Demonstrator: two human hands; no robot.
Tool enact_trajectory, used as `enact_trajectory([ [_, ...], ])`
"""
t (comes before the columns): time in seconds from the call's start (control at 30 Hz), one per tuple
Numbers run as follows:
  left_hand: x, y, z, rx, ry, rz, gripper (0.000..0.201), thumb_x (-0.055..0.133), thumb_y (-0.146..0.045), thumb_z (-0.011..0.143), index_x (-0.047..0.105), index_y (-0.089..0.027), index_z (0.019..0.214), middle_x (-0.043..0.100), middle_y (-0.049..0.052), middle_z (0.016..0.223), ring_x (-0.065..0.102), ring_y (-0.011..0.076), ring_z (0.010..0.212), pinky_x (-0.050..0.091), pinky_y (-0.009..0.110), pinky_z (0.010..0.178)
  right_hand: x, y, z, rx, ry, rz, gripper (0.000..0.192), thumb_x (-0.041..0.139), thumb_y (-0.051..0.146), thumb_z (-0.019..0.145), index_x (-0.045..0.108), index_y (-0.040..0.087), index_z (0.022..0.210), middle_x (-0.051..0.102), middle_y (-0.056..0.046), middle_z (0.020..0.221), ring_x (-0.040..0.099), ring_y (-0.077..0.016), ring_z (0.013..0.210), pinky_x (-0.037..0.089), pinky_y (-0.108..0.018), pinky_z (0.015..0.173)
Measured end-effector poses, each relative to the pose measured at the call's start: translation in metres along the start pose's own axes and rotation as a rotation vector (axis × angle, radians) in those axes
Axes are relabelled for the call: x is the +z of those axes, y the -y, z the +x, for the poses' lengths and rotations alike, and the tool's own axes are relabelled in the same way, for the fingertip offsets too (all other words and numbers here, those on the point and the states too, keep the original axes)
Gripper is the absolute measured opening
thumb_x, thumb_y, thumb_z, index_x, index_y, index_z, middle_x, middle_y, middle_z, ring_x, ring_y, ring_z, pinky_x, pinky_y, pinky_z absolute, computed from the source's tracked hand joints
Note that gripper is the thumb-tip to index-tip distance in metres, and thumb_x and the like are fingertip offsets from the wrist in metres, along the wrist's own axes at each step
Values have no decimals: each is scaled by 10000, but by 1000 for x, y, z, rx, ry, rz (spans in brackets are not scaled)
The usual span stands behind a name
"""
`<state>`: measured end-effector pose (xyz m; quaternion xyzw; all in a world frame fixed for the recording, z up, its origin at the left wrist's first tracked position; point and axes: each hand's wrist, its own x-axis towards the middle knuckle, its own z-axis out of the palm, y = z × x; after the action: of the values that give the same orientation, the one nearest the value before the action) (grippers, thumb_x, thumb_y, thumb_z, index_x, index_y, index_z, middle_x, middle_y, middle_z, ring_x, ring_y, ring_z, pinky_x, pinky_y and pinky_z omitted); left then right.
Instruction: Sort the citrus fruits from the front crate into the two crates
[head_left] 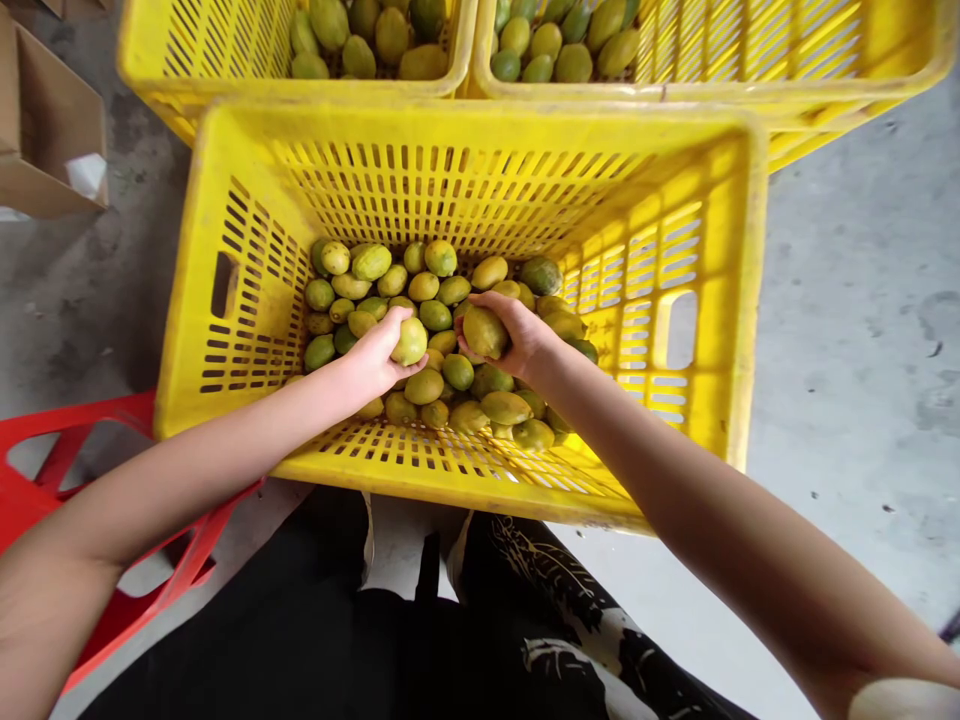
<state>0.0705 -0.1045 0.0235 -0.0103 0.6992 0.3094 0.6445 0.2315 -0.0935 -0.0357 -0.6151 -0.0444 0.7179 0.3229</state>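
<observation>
Two held fruits: a pale fruit (409,342) and a duller fruit (484,333), side by side but apart, just above the pile (424,386) in the front crate (480,125).
Left hand (380,355): thumb over the pale fruit, fingers curled underneath it.
Right hand (520,336): thumb and fingers bent around the duller fruit; how the hidden fingertips press, I cannot tell.
Pile: green and yellow fruit, perhaps lemons or small papayas, spread across the crate's bottom.
Back crates (712,90): two, yellow, fruit inside, beyond the front crate.
Left side: red stool (22,500) near the crate, open cardboard box (56,185) farther off on grey floor (847,330).
</observation>
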Motion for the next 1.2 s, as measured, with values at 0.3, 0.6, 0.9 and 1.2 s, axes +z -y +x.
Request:
enact_trajectory([
  [0.3,-1,-3,1,-160,41,-36,262,455,-222,1180,667,-198,1027,673,39,814,655,172,653,588,243,562,8,9,-8,-6,-180,94,179,706,269,995,585,280,864,632,23,698,633,-163,629,637,-261,594],
  [0.6,-2,-2,1,-176,88,-12,316,420,-226,1200,626,-187,964,689,39,769,661,158,607,603,247,560,9,10,-12,10,-89,14,226,630,352,1071,635,282,856,654,-5,706,638,-186,635,605,-270,575],
  [0.9,0,0,-2,-50,97,-33,201,760,-110,1023,635,-184,883,702,36,787,664,135,630,610,228,626,11,12,-17,4,-31,53,115,686,234,1006,630,251,907,648,10,725,696,-190,682,675,-315,676],
  [1.2,-6,7,9,-39,22,-54,196,771,-178,1047,610,-215,941,665,-2,857,670,145,709,661,250,656,14,12,-20,41,-3,81,155,552,209,1059,599,256,919,638,-14,669,719,-212,676,644,-300,593],
])
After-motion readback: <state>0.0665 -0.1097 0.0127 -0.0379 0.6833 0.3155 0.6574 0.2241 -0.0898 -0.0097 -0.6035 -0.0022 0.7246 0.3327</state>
